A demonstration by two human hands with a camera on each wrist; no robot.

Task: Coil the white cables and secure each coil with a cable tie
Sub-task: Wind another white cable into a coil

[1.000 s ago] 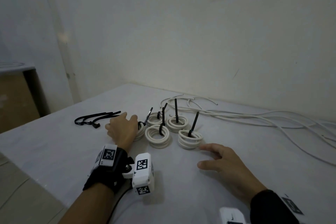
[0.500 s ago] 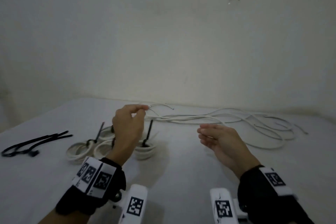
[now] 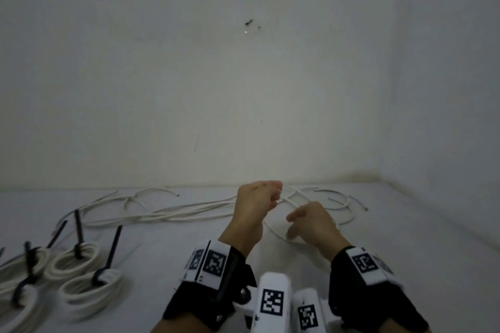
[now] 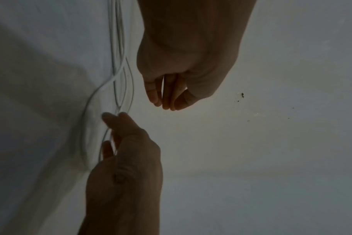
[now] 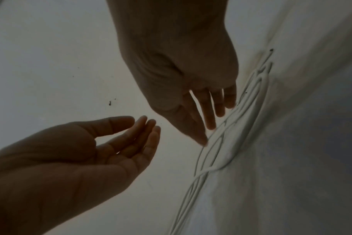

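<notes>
Cable (image 3: 176, 213) lies loose on the table (image 3: 405, 265) by the wall; it looks thin, light and springy, likely to kink; your left hand (image 3: 255, 204) hangs slack, holding nothing; your right hand (image 3: 311, 224) reaches straight-fingered onto the strands; pinch one near its free end.

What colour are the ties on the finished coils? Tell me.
Black ties on white coils, clearest in the head view.
</notes>
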